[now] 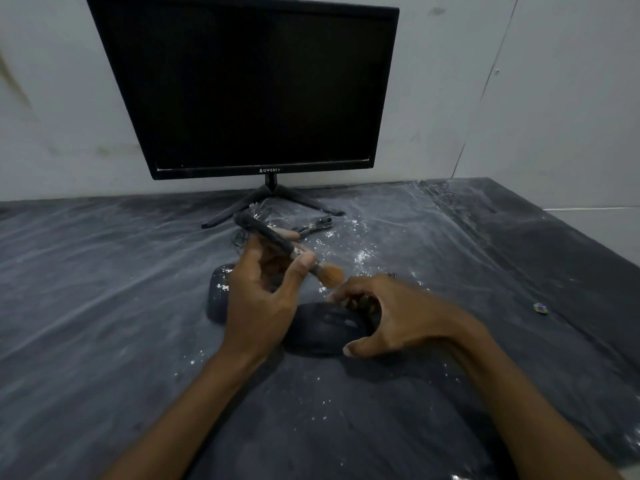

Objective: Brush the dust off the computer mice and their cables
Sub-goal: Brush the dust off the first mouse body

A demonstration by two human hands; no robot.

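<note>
Pinching a brush (277, 242) in the left hand (263, 299), bristles angled down-right above the near mouse (323, 329). Right hand (391, 315) curls over that mouse, gripping it. Second mouse (218, 296) lies left on dusty table (104, 289); cables (311, 225) near monitor (249, 84) stand.

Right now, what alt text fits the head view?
The left hand holds a brush above a black mouse gripped by the right hand. A second dusty mouse lies left, before a dark monitor.
</note>
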